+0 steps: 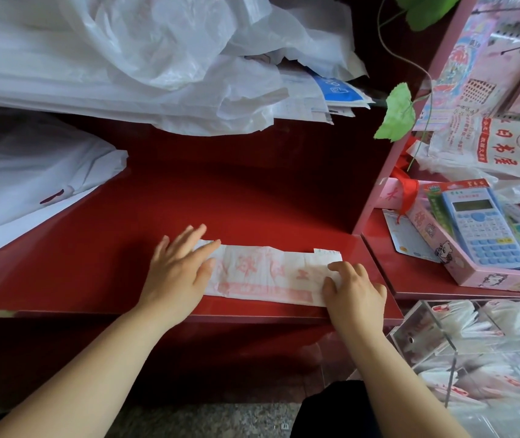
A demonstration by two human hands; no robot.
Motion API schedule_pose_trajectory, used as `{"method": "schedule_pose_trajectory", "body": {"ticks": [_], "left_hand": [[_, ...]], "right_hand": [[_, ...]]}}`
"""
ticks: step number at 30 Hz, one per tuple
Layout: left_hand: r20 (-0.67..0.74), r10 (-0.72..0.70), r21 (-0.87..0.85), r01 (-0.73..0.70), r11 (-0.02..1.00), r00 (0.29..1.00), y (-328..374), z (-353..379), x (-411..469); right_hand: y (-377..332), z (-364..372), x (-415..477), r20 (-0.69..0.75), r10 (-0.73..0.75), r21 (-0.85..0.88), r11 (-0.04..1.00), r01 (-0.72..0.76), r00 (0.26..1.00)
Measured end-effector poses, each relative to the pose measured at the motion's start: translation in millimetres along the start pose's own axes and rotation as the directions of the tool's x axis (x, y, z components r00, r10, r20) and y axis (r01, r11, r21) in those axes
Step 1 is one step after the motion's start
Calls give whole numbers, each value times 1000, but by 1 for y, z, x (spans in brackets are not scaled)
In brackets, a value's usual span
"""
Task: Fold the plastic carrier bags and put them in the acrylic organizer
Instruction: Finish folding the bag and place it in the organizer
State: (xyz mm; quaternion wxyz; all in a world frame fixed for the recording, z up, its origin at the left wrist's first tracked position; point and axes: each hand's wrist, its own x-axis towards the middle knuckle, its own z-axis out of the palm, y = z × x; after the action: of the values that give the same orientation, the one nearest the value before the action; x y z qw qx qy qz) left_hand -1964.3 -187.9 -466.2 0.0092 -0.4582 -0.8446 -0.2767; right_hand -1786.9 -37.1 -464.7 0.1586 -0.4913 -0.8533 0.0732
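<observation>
White bag (268, 276), flat strip; red print, perhaps lettering.

Diffuse light is falling from 11 o'clock, sheening on the red counter (252, 197); edges are bowing, and 6 o'clock is lying in shadow.

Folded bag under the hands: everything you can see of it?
The folded bag is a long, narrow strip of thin white plastic with faded red print. It lies flat, lengthwise left to right, near the front edge of the red counter. The left hand presses flat on its left end; the right hand, fingers curled, appears to pinch its right end.
</observation>
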Motion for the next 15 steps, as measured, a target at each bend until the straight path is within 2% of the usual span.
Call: {"method": "schedule_pose_trajectory", "body": {"ticks": [2,4,8,11,13,15], "left_hand": [[173,12,145,-38,989,985,0,4,2],[283,-28,253,-46,966,959,0,7,6],[370,-78,319,-48,947,926,4,6,7],[389,-87,331,-51,942,917,4,6,7],[398,-91,325,-47,944,913,5,5,8],[394,-91,329,-48,943,915,6,4,8]], "right_hand": [[0,0,0,-6,-10,7,1000,10,1000],[-2,-2,0,14,-9,12,1000,9,1000],[-8,-6,0,13,3,-122,993,-2,1000],[-31,-8,1,44,-166,-154,973,171,985],[-57,-2,0,139,-321,-62,941,332,937],[-79,9,-1,224,-415,36,908,418,882]]}}
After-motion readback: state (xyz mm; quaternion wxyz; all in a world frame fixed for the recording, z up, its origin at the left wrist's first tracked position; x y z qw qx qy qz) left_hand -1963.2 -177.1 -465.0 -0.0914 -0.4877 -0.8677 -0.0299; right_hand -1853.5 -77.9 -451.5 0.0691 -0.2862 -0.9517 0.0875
